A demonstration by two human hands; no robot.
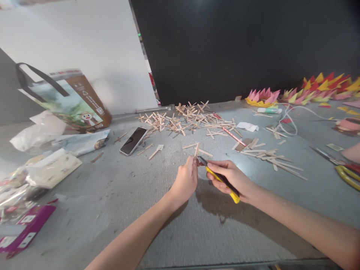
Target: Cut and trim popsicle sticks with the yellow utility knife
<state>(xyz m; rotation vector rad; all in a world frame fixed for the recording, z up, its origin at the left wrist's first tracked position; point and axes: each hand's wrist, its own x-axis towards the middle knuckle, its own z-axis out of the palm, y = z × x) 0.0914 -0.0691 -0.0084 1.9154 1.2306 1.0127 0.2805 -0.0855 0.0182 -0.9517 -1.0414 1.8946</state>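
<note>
My left hand [186,179] is closed in a pinch on a thin wooden stick [196,149] that points up and away. My right hand [231,177] is wrapped round a yellow and black utility knife [222,180], whose tip meets the base of the stick beside my left fingers. Both hands hover just above the grey table [157,210]. A pile of crossed wooden sticks [182,118] lies further back, and loose sticks [267,157] lie to the right.
A black phone [133,140] lies left of the sticks. A printed carrier bag [71,99], plastic packets and a purple box [25,232] crowd the left side. Paper flowers [303,92], a glue tube [269,110], a white cable and yellow-handled scissors [344,170] sit at right.
</note>
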